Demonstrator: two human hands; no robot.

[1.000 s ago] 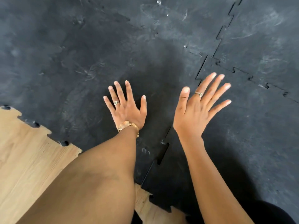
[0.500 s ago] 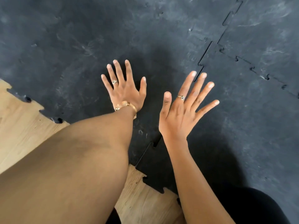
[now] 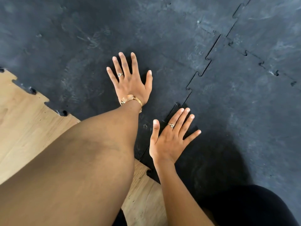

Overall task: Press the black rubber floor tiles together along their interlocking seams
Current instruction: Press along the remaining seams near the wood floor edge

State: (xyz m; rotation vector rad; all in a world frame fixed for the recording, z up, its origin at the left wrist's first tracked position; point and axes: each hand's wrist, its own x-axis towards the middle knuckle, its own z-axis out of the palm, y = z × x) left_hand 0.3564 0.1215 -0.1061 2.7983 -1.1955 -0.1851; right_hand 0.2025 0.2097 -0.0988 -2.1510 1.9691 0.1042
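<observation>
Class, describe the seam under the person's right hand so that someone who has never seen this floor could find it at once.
Start at the bare wooden floor at lower left, where the black rubber tiles end. One jigsaw-toothed seam runs diagonally from that edge toward the upper right, between the two spread hands. The right hand lies flat over its near end; the other seams are uncovered.

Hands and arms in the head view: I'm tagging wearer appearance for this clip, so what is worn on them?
Both forearms are bare, with no sleeves or gloves. The left hand has a ring with a pale oval stone on one finger and a gold bangle bracelet at the wrist. The right hand wears one thin gold ring. Fingernails look short and unpainted.
</observation>
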